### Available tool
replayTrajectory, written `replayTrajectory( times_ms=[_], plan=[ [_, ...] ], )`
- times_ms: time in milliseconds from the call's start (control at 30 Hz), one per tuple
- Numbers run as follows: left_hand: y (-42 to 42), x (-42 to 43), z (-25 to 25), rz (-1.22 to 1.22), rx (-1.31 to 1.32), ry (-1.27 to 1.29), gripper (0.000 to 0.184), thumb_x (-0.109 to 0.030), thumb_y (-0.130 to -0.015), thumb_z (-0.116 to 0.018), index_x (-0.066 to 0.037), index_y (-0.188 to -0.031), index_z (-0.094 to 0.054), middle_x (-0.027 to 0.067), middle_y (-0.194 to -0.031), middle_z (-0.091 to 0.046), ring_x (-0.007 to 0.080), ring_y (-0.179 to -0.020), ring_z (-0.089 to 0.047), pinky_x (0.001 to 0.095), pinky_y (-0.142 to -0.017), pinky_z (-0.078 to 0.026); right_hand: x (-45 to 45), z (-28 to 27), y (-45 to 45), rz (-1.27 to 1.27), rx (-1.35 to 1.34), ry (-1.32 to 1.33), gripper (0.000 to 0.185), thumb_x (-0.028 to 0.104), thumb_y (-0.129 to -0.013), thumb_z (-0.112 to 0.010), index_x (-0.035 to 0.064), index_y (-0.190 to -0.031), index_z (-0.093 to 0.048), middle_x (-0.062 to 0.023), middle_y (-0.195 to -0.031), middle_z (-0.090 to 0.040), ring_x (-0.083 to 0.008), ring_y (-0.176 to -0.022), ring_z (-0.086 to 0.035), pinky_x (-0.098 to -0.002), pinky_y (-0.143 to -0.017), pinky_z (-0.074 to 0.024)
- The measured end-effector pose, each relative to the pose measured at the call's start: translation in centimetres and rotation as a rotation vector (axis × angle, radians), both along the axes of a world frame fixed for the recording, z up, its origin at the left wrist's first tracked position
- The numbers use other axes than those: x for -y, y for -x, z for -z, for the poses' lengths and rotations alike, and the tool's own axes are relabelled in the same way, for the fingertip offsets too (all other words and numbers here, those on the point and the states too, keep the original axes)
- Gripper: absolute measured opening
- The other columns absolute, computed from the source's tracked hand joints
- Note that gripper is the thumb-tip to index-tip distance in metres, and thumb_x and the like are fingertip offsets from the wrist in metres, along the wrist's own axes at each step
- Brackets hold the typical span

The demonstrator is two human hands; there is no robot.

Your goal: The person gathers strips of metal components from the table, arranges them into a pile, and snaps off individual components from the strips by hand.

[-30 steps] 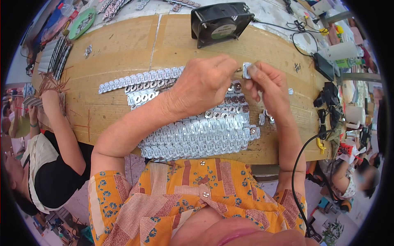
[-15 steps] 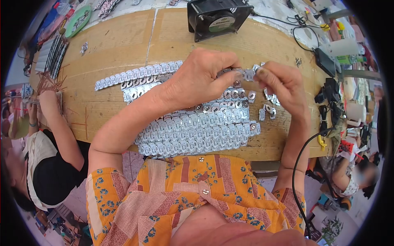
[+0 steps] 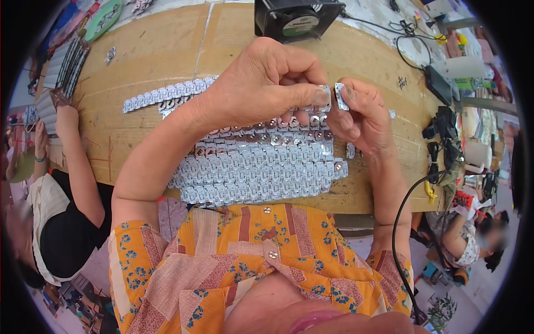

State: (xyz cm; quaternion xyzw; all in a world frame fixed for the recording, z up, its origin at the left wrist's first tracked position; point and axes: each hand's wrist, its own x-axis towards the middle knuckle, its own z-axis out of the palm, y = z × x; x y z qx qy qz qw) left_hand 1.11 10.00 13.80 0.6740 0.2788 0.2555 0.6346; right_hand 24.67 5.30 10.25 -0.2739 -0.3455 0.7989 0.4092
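Note:
My left hand (image 3: 289, 83) is closed, thumb and fingers pinching a small white circuit board (image 3: 325, 97) whose edge shows past the thumb. Just to its right, my right hand (image 3: 364, 114) grips another small white board (image 3: 341, 96), tilted up on edge. A narrow gap parts the two boards. Beneath my left hand and forearm lie several overlapping rows of white circuit boards (image 3: 250, 172), some with round metal discs (image 3: 275, 139) on them. The farthest strip (image 3: 167, 93) runs left from behind my forearm; whether it joins the held board is hidden.
A black fan (image 3: 297, 19) stands at the table's far side. Cables and a black adapter (image 3: 439, 84) lie at the right. A green plate (image 3: 104, 21) sits far left. Another person's hand (image 3: 67, 119) works beside stacked strips (image 3: 64, 69) at the left edge.
The board in my right hand now stands tilted, with a gap from the left-hand board. The right fingers have turned, showing more of the palm side. The co-worker's hand has moved toward the stacked strips.

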Motion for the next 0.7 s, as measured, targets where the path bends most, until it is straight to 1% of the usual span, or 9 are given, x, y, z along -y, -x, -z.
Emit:
replayTrajectory(
  times_ms=[100, 200, 300, 333, 367, 433, 500, 533, 700],
  plan=[
    [-0.2, -0.1, 1.6, -0.140, 0.008, -0.380, 0.010, -0.002, -0.089, -0.071, 0.004, -0.097, -0.070, 0.0066, -0.080, -0.071, 0.0116, -0.070, -0.068, 0.0261, -0.062, -0.054, 0.0, 0.2, 0.5, 0.179, 0.303, -0.166, 0.029, 0.028, -0.103, -0.061, 0.0031, -0.090, -0.066, -0.0019, -0.070, -0.064, -0.0045, -0.053, -0.053, -0.0203, -0.045, -0.0379],
    [-0.6, 0.1, 1.7, -0.244, -0.052, -0.786, 0.012, 0.001, -0.087, -0.070, 0.003, -0.099, -0.071, 0.0105, -0.083, -0.072, 0.0180, -0.072, -0.069, 0.0308, -0.064, -0.055, 0.3, -0.3, 1.0, 0.288, 0.455, -0.280, 0.028, 0.027, -0.102, -0.060, 0.0034, -0.088, -0.066, -0.0016, -0.070, -0.064, -0.0044, -0.054, -0.055, -0.0197, -0.046, -0.0399],
    [-1.1, 0.5, 2.7, -0.270, 0.030, -0.912, 0.016, 0.002, -0.084, -0.067, 0.001, -0.099, -0.068, 0.0165, -0.084, -0.068, 0.0357, -0.074, -0.066, 0.0398, -0.064, -0.053, 0.3, -0.1, 1.2, 0.316, 0.684, -0.287, 0.024, 0.024, -0.100, -0.060, 0.0041, -0.089, -0.067, -0.0012, -0.069, -0.063, -0.0061, -0.057, -0.057, -0.0196, -0.049, -0.0430],
    [-1.1, 0.8, 2.9, -0.264, -0.009, -0.949, 0.018, 0.004, -0.084, -0.068, 0.002, -0.102, -0.068, 0.0178, -0.088, -0.068, 0.0357, -0.077, -0.067, 0.0408, -0.066, -0.053, 0.6, 0.6, 1.8, 0.400, 0.674, -0.263, 0.019, 0.020, -0.096, -0.061, 0.0045, -0.086, -0.067, -0.0019, -0.065, -0.062, -0.0089, -0.056, -0.058, -0.0232, -0.050, -0.0454],
    [-1.0, 0.9, 2.9, -0.250, -0.057, -0.958, 0.018, 0.004, -0.084, -0.068, 0.002, -0.102, -0.068, 0.0180, -0.088, -0.069, 0.0351, -0.078, -0.068, 0.0408, -0.067, -0.054, 0.2, 0.9, 1.2, 0.365, 0.831, -0.535, 0.020, 0.018, -0.091, -0.061, 0.0021, -0.079, -0.063, -0.0055, -0.062, -0.060, -0.0126, -0.055, -0.057, -0.0289, -0.051, -0.0461],
    [-1.4, 1.0, 3.2, -0.290, -0.089, -0.982, 0.016, 0.008, -0.087, -0.067, 0.002, -0.102, -0.068, 0.0174, -0.088, -0.070, 0.0324, -0.076, -0.068, 0.0389, -0.067, -0.054, -0.1, 0.5, 1.5, 0.408, 0.778, -0.664, 0.029, 0.017, -0.089, -0.060, -0.0025, -0.068, -0.057, -0.0110, -0.057, -0.058, -0.0155, -0.054, -0.059, -0.0326, -0.051, -0.0457],
    [-1.9, 0.7, 2.9, -0.294, -0.119, -1.118, 0.016, 0.009, -0.088, -0.066, 0.002, -0.102, -0.068, 0.0162, -0.088, -0.070, 0.0296, -0.073, -0.068, 0.0358, -0.066, -0.053, 0.0, 0.1, 1.2, 0.379, 0.680, -0.586, 0.027, 0.017, -0.092, -0.063, -0.0006, -0.072, -0.063, -0.0056, -0.059, -0.062, -0.0101, -0.052, -0.058, -0.0270, -0.048, -0.0451],
    [-1.5, 0.7, 3.0, -0.298, -0.107, -1.073, 0.016, 0.009, -0.088, -0.066, 0.002, -0.103, -0.067, 0.0158, -0.087, -0.070, 0.0281, -0.073, -0.068, 0.0351, -0.066, -0.052, -0.1, 0.1, 2.0, 0.346, 0.558, -0.497, 0.025, 0.018, -0.095, -0.063, 0.0011, -0.076, -0.065, -0.0017, -0.062, -0.062, -0.0062, -0.051, -0.055, -0.0227, -0.045, -0.0437],
    [-1.9, 1.4, 3.4, -0.331, -0.140, -0.874, 0.015, 0.008, -0.090, -0.066, 0.003, -0.104, -0.066, 0.0137, -0.086, -0.068, 0.0224, -0.072, -0.066, 0.0327, -0.065, -0.051, 0.1, 0.3, 1.5, 0.357, 0.534, -0.423, 0.023, 0.018, -0.094, -0.064, -0.0004, -0.080, -0.068, -0.0020, -0.062, -0.063, -0.0050, -0.050, -0.055, -0.0216, -0.044, -0.0429]
  ],
)
